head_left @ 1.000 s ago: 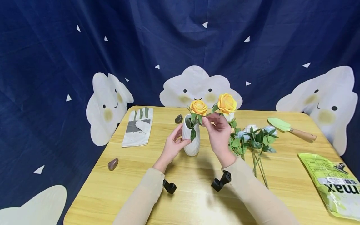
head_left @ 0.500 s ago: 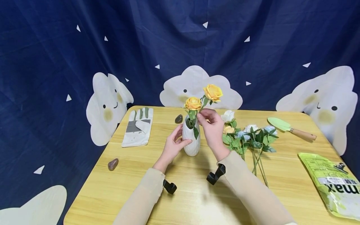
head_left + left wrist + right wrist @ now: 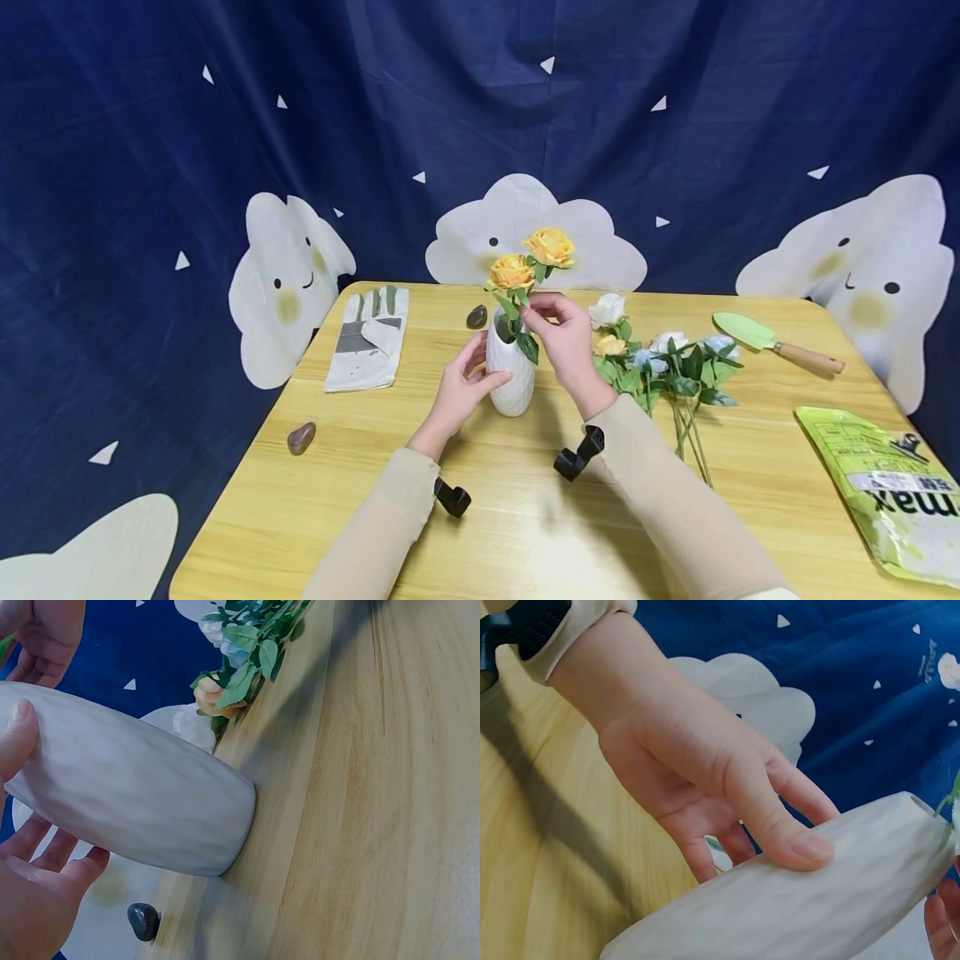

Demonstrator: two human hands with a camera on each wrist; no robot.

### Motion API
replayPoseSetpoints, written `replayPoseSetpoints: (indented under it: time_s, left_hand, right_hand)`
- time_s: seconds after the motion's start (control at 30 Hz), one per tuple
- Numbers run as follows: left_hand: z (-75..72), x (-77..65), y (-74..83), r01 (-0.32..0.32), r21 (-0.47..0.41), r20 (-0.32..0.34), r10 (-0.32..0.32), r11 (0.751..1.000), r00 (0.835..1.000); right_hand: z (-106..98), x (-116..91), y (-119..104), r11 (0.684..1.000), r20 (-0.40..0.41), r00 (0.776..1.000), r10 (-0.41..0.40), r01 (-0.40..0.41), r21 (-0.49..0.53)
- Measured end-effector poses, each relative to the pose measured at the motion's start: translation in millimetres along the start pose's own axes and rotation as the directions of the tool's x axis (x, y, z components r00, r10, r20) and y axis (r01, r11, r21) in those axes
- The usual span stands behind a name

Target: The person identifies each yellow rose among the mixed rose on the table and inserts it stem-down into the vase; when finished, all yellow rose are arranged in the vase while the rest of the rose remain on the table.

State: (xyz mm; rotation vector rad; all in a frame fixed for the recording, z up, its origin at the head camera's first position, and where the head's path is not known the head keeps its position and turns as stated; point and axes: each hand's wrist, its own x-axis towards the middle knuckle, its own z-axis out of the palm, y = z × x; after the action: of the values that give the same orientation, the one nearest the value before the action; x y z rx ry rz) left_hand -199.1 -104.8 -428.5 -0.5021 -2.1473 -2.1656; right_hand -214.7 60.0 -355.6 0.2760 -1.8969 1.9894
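Note:
A white ribbed vase (image 3: 512, 379) stands upright on the table, and my left hand (image 3: 463, 387) grips its left side, the thumb (image 3: 19, 739) lying across its front. Two yellow roses, a lower one (image 3: 512, 272) and a higher one (image 3: 550, 247), rise over the vase's mouth. Their green leaves (image 3: 528, 347) overlap the rim. My right hand (image 3: 566, 346) pinches the rose stem between thumb and forefinger, right at the mouth's right side. Inside the vase, the lower stem is hidden.
Right of the vase lie several artificial flowers (image 3: 648, 360) in white, blue and peach. Farther right are a green trowel (image 3: 780, 343) and a lime bag (image 3: 877, 492). A glove (image 3: 367, 340) and two dark stones (image 3: 302, 438) lie leftward; one stone (image 3: 142, 921) is behind the vase.
The right hand has moved left toward the vase. Both yellow roses have shifted left, the higher one most, and now stand closer together over the mouth. The left hand and vase stay put.

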Motion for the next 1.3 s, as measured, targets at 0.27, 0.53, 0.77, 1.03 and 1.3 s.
replayPoseSetpoints:
  time_s: [0.27, 0.53, 0.77, 1.03, 1.3]
  left_hand:
    - [0.1, -1.0, -0.9, 0.004, 0.002, 0.006, -0.004, 1.0, 1.0]
    - [-1.7, 0.0, -11.6, 0.008, 0.002, -0.009, -0.008, 1.0, 1.0]
    - [-3.6, 3.8, -27.4, -0.005, 0.007, -0.037, 0.005, 1.0, 0.999]
    - [-3.1, 4.7, -24.8, -0.007, -0.006, -0.033, 0.007, 1.0, 0.999]
    - [-2.5, 4.1, -21.5, 0.012, -0.024, -0.028, -0.013, 1.0, 1.0]
  right_hand:
    - [-11.8, 14.2, 16.1, 0.983, 0.168, 0.969, 0.18, -0.183, 0.004]
    - [-21.1, 11.7, 12.5, 0.971, 0.175, 0.955, 0.239, -0.234, -0.052]
    - [-48.3, 6.7, 19.0, 0.974, 0.186, 0.96, 0.207, -0.22, 0.053]
    - [-105.7, -11.4, 28.8, 0.967, 0.15, 0.957, 0.25, -0.253, 0.006]
    - [-150.9, -41.9, 40.3, 0.942, 0.111, 0.955, 0.276, -0.246, -0.226]
